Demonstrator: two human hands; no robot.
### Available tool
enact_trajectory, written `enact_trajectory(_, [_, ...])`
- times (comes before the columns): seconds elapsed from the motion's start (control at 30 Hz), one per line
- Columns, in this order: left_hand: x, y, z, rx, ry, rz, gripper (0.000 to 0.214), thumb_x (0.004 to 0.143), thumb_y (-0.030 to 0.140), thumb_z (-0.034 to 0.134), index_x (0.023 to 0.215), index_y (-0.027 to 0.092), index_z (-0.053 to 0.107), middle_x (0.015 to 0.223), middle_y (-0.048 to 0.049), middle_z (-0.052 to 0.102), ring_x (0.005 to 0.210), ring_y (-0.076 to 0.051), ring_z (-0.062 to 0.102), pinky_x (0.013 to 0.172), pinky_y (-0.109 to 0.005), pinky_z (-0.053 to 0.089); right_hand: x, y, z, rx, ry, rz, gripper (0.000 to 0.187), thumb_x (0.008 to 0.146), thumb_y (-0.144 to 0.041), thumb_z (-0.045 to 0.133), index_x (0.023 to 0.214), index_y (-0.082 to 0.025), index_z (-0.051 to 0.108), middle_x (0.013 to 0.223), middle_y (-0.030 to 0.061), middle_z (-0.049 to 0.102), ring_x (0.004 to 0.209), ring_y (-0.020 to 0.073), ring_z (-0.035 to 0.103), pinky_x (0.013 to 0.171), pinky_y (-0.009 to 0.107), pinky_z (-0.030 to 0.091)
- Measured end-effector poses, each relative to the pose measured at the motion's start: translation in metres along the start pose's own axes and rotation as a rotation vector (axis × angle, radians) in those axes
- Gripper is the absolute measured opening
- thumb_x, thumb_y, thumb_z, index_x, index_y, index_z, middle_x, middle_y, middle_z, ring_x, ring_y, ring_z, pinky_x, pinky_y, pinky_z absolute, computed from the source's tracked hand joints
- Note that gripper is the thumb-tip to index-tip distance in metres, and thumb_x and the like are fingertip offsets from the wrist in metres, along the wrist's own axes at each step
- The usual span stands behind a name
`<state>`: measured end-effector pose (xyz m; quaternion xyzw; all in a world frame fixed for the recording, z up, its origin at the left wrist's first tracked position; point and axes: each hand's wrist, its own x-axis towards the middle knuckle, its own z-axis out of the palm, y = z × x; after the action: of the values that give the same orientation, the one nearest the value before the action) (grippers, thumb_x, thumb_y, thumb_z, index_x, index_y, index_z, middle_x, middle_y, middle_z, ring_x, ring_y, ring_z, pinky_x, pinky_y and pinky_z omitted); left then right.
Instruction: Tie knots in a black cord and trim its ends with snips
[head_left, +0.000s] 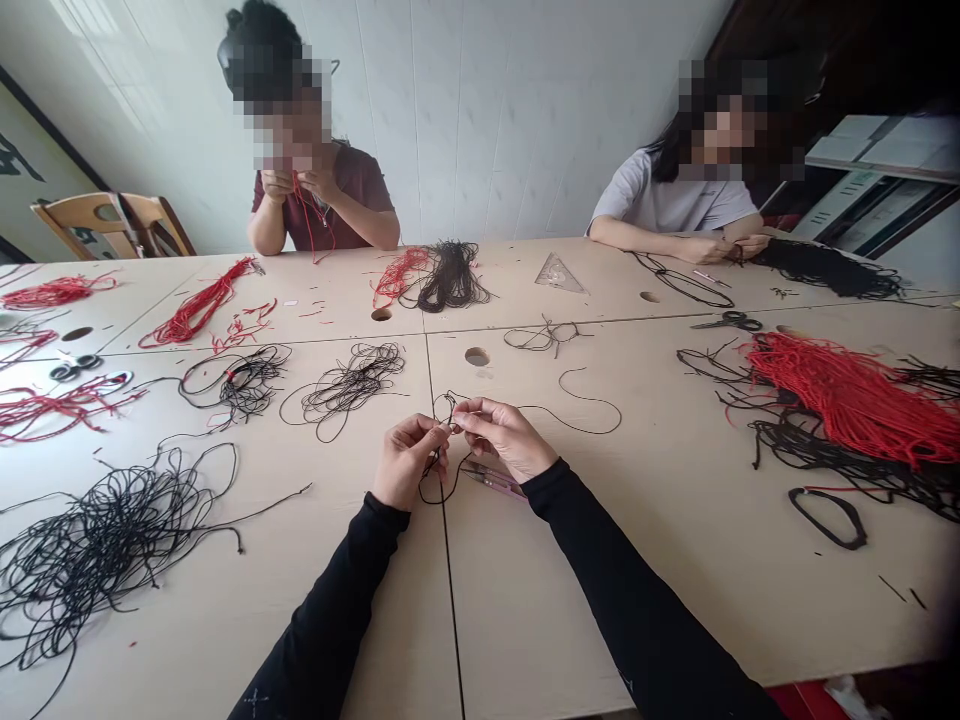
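Note:
My left hand and my right hand meet above the middle of the table. Both pinch a thin black cord between their fingertips. The cord loops below my hands and trails off to the right in a curve. Black sleeves cover both my arms. A pinkish pen-like tool lies on the table just under my right wrist.
Black cord tangles lie at the left, and smaller ones ahead. A red and black cord pile fills the right side. Scissors and a clear set square lie further back. Two people sit opposite, handling cords.

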<state>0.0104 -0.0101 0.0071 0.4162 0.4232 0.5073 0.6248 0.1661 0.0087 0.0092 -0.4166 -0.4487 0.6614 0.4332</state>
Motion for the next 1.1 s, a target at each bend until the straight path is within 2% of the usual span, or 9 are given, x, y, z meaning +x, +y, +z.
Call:
enact_trajectory(0.23, [0.002,-0.002,0.0,0.014,0.026,0.051,0.027,0.07,0.036,0.074,0.066,0.014,0.06,0.062,0.0006,0.058,0.046,-0.009,0.052,0.04,-0.024,0.049,0.001,0.002,0.001,0.102,-0.019,0.058,0.032,0.066,-0.034,0.078,0.088,-0.015,0.065,0.076,0.001,0.062,0.054,0.0055,0.045,0.049,0.019,0.037])
enact_trajectory(0.5, [0.0,-0.001,0.001,0.012,0.011,0.023,0.026,0.068,0.035,0.075,0.067,0.014,0.059,0.062,0.0003,0.058,0.047,-0.01,0.052,0.04,-0.025,0.05,0.002,0.0,0.001,0.217,0.052,0.115,0.028,0.065,-0.029,0.08,0.086,-0.015,0.067,0.076,0.001,0.061,0.056,0.005,0.044,0.045,0.016,0.034])
enact_trajectory(0.73, [0.002,-0.004,-0.001,0.022,0.051,0.077,0.028,0.07,0.038,0.074,0.069,0.013,0.062,0.071,-0.0036,0.064,0.049,-0.01,0.053,0.042,-0.026,0.052,0.0,0.002,0.003,0.131,-0.007,0.117,0.029,0.069,-0.035,0.077,0.088,-0.016,0.067,0.077,0.0017,0.062,0.055,0.0052,0.044,0.047,0.017,0.038])
enact_trajectory(0.9, [0.003,-0.006,-0.001,0.038,0.121,0.107,0.03,0.068,0.039,0.075,0.071,0.012,0.063,0.065,-0.0031,0.063,0.048,-0.01,0.052,0.042,-0.027,0.053,-0.002,0.001,0.008,0.021,-0.013,0.055,0.036,0.074,-0.047,0.071,0.09,-0.016,0.066,0.084,0.0039,0.063,0.067,0.0095,0.052,0.052,0.019,0.044])
enact_trajectory(1.1, [0.004,-0.008,-0.002,0.056,0.128,0.113,0.03,0.068,0.04,0.076,0.072,0.013,0.065,0.057,0.0004,0.058,0.049,-0.011,0.053,0.044,-0.027,0.055,-0.001,0.003,0.013,-0.097,0.023,-0.038,0.036,0.069,-0.042,0.075,0.09,-0.015,0.063,0.075,0.0009,0.061,0.06,0.0085,0.049,0.053,0.022,0.042])
